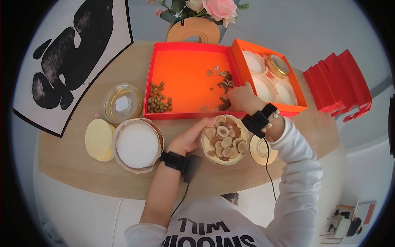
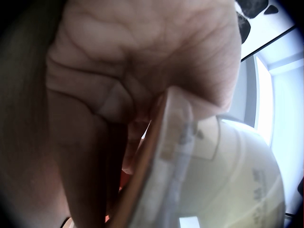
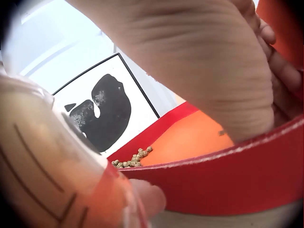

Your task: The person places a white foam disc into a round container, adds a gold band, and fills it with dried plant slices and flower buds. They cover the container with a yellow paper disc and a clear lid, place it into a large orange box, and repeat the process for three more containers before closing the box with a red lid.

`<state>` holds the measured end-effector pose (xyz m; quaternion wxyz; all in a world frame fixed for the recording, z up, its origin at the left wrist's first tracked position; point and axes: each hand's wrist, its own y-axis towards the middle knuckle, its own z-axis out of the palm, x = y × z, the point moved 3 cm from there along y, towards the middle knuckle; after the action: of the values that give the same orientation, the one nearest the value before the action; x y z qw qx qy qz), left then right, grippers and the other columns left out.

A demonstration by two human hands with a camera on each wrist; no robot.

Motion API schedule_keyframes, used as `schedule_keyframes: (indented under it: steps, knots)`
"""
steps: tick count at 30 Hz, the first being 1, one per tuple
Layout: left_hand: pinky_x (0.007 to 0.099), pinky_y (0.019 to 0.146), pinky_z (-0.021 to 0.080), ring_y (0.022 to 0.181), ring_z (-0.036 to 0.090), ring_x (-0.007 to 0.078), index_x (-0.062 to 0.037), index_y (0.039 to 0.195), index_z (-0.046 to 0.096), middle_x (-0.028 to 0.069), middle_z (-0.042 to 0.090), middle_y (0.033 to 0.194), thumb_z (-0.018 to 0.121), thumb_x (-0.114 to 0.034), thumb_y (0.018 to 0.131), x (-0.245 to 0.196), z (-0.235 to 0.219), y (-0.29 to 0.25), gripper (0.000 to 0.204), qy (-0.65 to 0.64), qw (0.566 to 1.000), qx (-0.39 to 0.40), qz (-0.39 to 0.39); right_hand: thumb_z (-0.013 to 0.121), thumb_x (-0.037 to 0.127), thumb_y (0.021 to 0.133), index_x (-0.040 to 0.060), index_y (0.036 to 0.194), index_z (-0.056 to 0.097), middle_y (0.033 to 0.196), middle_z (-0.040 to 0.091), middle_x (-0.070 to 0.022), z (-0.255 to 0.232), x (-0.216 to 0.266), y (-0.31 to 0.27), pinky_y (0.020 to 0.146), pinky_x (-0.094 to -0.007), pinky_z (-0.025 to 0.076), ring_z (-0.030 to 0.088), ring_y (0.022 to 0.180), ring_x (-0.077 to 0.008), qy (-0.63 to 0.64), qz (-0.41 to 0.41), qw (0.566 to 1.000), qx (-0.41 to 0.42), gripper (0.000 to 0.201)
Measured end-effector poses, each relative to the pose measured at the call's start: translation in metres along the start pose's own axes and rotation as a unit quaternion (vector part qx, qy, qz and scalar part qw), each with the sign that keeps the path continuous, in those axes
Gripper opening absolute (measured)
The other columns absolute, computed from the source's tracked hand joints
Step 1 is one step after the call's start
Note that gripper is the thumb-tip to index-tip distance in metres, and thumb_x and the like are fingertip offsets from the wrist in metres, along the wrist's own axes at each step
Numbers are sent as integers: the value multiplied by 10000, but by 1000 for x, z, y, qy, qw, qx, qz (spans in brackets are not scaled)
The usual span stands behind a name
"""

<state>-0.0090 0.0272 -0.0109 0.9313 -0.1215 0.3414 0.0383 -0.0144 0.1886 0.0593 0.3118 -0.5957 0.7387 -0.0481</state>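
Note:
My left hand (image 1: pixel 193 133) holds a clear round tub (image 2: pixel 228 175) at its side; a fingertip shows against the wall in the right wrist view. Pale, brown-rimmed dried slices (image 1: pixel 226 142) fill the top of it. Over the front right corner of a red box (image 1: pixel 187 116) with an orange inside, my right hand (image 1: pixel 242 98) reaches down to small dark dried slices (image 1: pixel 227 82). Its fingers look bent in the right wrist view, but I cannot tell whether they pinch a slice. Small round brown pieces (image 1: pixel 157 101) are heaped in the box's front left corner.
An orange box (image 1: pixel 299 99) with white round cups and a gold-lidded jar (image 1: pixel 278 66) adjoins on the right. Left stand a glass bowl (image 1: pixel 140 103), a white-topped round container (image 1: pixel 138 146) and yellow discs (image 1: pixel 98 140). A round lid (image 1: pixel 263 150) lies beside the tub; red boxes (image 1: pixel 329 84) stand far right.

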Motion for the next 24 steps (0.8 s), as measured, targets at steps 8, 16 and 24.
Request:
schedule_keyframes:
  steps: [8, 16, 24]
  knots:
    - [297, 878, 392, 1003, 520, 160, -51, 1142, 501, 72, 552, 1102, 508, -410, 805, -2, 3, -1, 493, 9, 1000, -2, -5, 628, 218, 731, 141, 934, 604, 917, 605, -60, 7, -3, -3, 786, -372, 374, 596, 862, -237, 88, -32, 995, -18, 218]
    - [304, 884, 390, 1007, 520, 164, -53, 1143, 500, 71, 546, 1111, 522, -416, 793, 0, 0, 1, 505, 8, 1000, -6, -1, 638, 222, 672, 119, 803, 631, 757, 610, -80, -16, -14, -18, 618, -341, 464, 605, 737, -240, 114, -1, 989, -90, 167]
    - [293, 882, 396, 1023, 517, 160, -50, 1143, 499, 70, 544, 1114, 515, -401, 797, -1, 0, 1, 493, -7, 1000, -3, -1, 640, 176, 698, 50, 804, 620, 701, 604, -59, -53, -16, -76, 580, -272, 436, 563, 629, -165, 444, -178, 874, -91, 166]
